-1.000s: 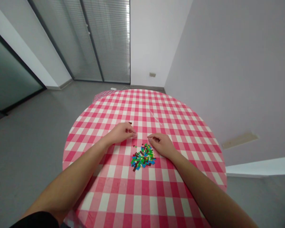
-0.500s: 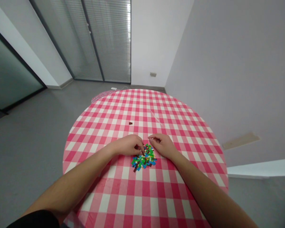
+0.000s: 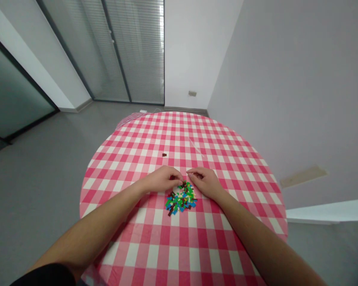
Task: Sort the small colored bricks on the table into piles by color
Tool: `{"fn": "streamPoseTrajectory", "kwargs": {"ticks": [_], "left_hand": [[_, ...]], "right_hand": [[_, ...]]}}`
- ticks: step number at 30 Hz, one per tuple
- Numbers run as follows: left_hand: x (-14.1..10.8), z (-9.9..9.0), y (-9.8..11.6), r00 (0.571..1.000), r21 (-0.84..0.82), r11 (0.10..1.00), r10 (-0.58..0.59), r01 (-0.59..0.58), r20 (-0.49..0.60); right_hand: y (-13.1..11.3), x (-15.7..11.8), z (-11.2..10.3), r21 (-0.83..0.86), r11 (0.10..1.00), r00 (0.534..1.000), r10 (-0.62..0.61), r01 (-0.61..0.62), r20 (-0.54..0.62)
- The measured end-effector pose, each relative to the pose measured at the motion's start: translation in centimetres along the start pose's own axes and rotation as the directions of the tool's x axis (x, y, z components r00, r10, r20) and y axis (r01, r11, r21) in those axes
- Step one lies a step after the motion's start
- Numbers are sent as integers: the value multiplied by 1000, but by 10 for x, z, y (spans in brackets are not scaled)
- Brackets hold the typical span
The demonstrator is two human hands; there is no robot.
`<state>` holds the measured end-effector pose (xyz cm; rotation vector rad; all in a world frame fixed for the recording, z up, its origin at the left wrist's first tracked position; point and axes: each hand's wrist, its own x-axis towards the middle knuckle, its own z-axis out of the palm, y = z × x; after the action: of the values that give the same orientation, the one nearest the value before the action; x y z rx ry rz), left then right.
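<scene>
As both bare forearms stretch out over a round worktop (image 3: 122,238) covered in pink-and-white gingham, everything interesting is bunched up near the middle. Way over on the far left there's a dark glass panel (image 3: 12,87) in a black frame, then plain grey floor (image 3: 38,190), and a black sleeve (image 3: 44,278) just pokes in at the bottom edge. Behind the worktop, glass doors with blinds (image 3: 131,51) fill the back of the room. Moving right, the left hand (image 3: 161,179) has its fingers curled in, with the fingertips right at the top edge of the pile of small plastic bricks; honestly can't tell if it's pinching a piece, it's too small to make out. A lone dark brown brick (image 3: 164,155) sits out on the cloth, well apart from everything, beyond that hand. The pile of small plastic bricks (image 3: 181,200) is a flat, loose heap of green, blue, brown, yellow and white pieces lying on the gingham, just below and between the two hands. The right hand (image 3: 204,182) rests just beside the pile's upper right, partly open and relaxed, index finger pointing in toward the heap, with nothing visible in its grip. Further right there's a small wall plate (image 3: 192,93) low on a white wall, and then a big pale grey wall (image 3: 286,79).
</scene>
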<state>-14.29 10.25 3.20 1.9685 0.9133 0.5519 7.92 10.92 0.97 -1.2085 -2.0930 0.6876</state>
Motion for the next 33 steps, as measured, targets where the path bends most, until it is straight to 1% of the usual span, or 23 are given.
{"fn": "streamPoseTrajectory", "kwargs": {"ticks": [2, 3, 6, 9, 12, 15, 19, 27, 30, 33], "left_hand": [[2, 2, -2, 995, -94, 995, -50, 42, -88], [3, 3, -4, 991, -138, 989, -74, 59, -109], [7, 5, -7, 984, -219, 971, -125, 95, -124], [9, 9, -9, 981, -261, 959, -149, 111, -128], [11, 12, -10, 975, -337, 936, -161, 102, -151], [12, 14, -11, 971, -413, 909, -147, 57, -188], [12, 14, -13, 976, -428, 904, -116, 26, -185], [12, 12, -13, 981, -452, 892, -109, 25, -162], [12, 11, -14, 976, -452, 892, -94, -6, -197], [12, 10, -13, 968, -395, 918, -63, -39, -242]], "right_hand": [[-2, -1, -1, 2, 1000, 999, -26, 26, -33], [-4, -1, -2, 2, 999, 998, -37, 37, -52], [-8, -2, -3, -1, 997, 994, -72, 72, -84], [-11, -3, -2, -3, 994, 991, -113, 113, -66], [-12, -3, -2, 6, 992, 991, -124, 125, -53], [-12, -2, -2, 4, 994, 993, -104, 105, -55], [-9, -2, -3, -14, 996, 994, -86, 85, -70], [-2, -1, -1, -27, 992, 988, -124, 122, -90], [-1, -2, -1, -21, 992, 988, -123, 121, -96], [-2, -2, -2, -19, 991, 987, -131, 129, -99]]}}
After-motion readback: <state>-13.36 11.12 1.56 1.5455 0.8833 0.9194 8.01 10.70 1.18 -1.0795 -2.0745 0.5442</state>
